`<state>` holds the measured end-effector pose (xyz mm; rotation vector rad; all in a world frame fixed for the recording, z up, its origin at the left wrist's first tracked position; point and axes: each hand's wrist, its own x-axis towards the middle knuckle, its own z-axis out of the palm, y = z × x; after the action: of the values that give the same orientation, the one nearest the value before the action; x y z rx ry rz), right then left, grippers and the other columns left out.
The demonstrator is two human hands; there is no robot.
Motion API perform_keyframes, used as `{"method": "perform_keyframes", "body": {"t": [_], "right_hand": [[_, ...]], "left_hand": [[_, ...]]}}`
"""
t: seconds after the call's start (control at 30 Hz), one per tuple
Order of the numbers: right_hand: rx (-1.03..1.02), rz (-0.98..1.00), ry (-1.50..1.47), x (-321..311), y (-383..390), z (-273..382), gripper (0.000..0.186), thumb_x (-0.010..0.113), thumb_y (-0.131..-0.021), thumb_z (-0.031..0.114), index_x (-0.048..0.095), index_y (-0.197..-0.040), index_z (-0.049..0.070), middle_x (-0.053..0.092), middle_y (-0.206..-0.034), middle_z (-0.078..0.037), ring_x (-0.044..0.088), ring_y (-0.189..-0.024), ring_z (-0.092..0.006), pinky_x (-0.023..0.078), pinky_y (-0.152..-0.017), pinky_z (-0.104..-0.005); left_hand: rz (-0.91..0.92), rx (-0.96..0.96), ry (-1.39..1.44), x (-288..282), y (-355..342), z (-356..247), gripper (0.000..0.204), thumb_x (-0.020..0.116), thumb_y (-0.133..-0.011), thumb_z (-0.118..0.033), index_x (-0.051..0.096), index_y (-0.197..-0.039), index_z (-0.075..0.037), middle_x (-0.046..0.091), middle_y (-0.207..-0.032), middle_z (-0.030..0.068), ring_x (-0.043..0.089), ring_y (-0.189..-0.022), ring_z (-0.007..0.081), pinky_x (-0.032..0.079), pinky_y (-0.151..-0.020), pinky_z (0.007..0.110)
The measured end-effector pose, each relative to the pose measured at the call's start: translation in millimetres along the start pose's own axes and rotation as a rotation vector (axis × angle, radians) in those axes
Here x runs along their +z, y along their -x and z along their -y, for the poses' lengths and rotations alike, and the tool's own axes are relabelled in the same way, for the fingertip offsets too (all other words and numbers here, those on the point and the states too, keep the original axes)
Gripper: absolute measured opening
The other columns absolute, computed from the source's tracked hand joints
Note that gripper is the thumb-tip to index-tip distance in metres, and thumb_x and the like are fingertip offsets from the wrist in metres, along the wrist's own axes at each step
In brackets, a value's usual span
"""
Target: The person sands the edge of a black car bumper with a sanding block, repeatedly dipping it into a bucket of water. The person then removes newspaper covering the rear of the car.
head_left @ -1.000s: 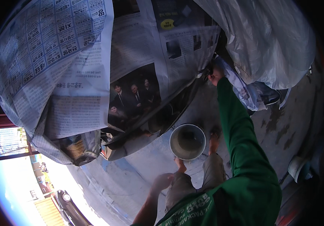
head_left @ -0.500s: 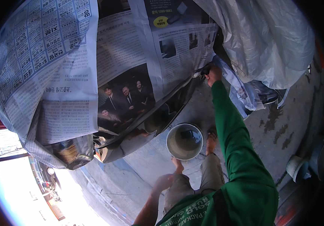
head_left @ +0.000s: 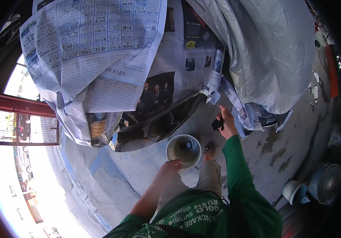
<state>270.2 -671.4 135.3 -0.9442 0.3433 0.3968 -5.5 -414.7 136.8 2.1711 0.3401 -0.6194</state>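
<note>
My right hand (head_left: 227, 123) is closed on a small black block-shaped object (head_left: 218, 124), held above the concrete floor and apart from the bumper. My left hand (head_left: 170, 166) holds nothing that I can see; it hangs loosely, fingers out, overlapping the near-left rim of a round bucket (head_left: 199, 154) in this view. Liquid with a dark reflection shows inside the bucket. Ahead of me curves a glossy dark bumper (head_left: 154, 133), its upper body covered with newspaper sheets (head_left: 111, 55). A newspaper strip (head_left: 212, 75) hangs loose at the bumper's right end.
Whitish plastic sheeting (head_left: 265, 55) drapes down at the upper right, with crumpled newspaper (head_left: 250, 115) under its edge. A small pail (head_left: 293, 191) and a large round basin (head_left: 324, 183) stand at the right. My foot (head_left: 209, 154) is beside the bucket. A red-framed window (head_left: 20, 119) lies left.
My right hand has come away from the bumper's right end, back toward me, with the black object. My left hand has moved up to the bucket's rim. The view has shifted.
</note>
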Motion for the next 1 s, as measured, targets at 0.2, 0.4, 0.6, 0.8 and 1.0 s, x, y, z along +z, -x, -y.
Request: {"method": "perform_keyframes", "body": {"t": [0.2, 0.4, 0.6, 0.8, 1.0], "right_hand": [[0.113, 0.023, 0.618, 61, -70, -22, 0.064, 0.085, -0.086, 0.047, 0.058, -0.129, 0.007, 0.059, -0.074, -0.002, 0.056, -0.058, -0.0115, 0.04, -0.043, -0.029], [-0.17, -0.45, 0.536, 45, -133, -23, 0.045, 0.083, -0.084, 0.042, 0.064, -0.093, 0.003, 0.059, -0.071, -0.004, 0.054, -0.052, -0.0161, 0.039, -0.042, -0.0347], [-0.334, -0.401, 0.396, 58, -39, 0, 0.026, 0.073, -0.087, 0.021, 0.068, -0.079, -0.003, 0.063, -0.071, -0.006, 0.056, -0.06, -0.0153, 0.044, -0.057, -0.0356], [-0.639, -0.275, 0.109, 127, 106, 99, 0.024, 0.074, -0.09, 0.016, 0.067, -0.072, 0.002, 0.057, -0.065, 0.0, 0.051, -0.062, -0.009, 0.041, -0.062, -0.0279], [-0.711, 0.149, -0.276, 184, 153, 218, 0.015, 0.07, -0.097, 0.014, 0.062, -0.089, 0.004, 0.051, -0.069, 0.002, 0.051, -0.064, -0.0092, 0.04, -0.062, -0.0259]], "left_hand": [[-0.004, 0.16, -0.179, -36, -9, 4, 0.033, 0.069, -0.097, -0.03, 0.074, -0.124, -0.011, 0.077, -0.116, 0.0123, 0.075, -0.106, 0.0292, 0.059, -0.092, 0.041], [0.014, 0.065, -0.275, -69, 52, 84, 0.036, 0.068, -0.098, -0.035, 0.074, -0.125, -0.012, 0.078, -0.112, 0.0142, 0.074, -0.106, 0.0334, 0.058, -0.093, 0.043], [-0.05, -0.215, -0.272, -118, 144, 160, 0.037, 0.068, -0.096, -0.04, 0.075, -0.122, -0.015, 0.077, -0.113, 0.0139, 0.073, -0.108, 0.0343, 0.057, -0.094, 0.047], [-0.046, -0.054, -0.206, -126, 124, 124, 0.035, 0.068, -0.095, -0.036, 0.075, -0.121, -0.013, 0.077, -0.111, 0.0156, 0.074, -0.103, 0.0354, 0.058, -0.09, 0.047], [-0.168, 0.377, 0.035, -142, 82, 30, 0.039, 0.075, -0.094, -0.023, 0.07, -0.13, -0.009, 0.074, -0.121, 0.0179, 0.076, -0.099, 0.0301, 0.061, -0.085, 0.041]]}}
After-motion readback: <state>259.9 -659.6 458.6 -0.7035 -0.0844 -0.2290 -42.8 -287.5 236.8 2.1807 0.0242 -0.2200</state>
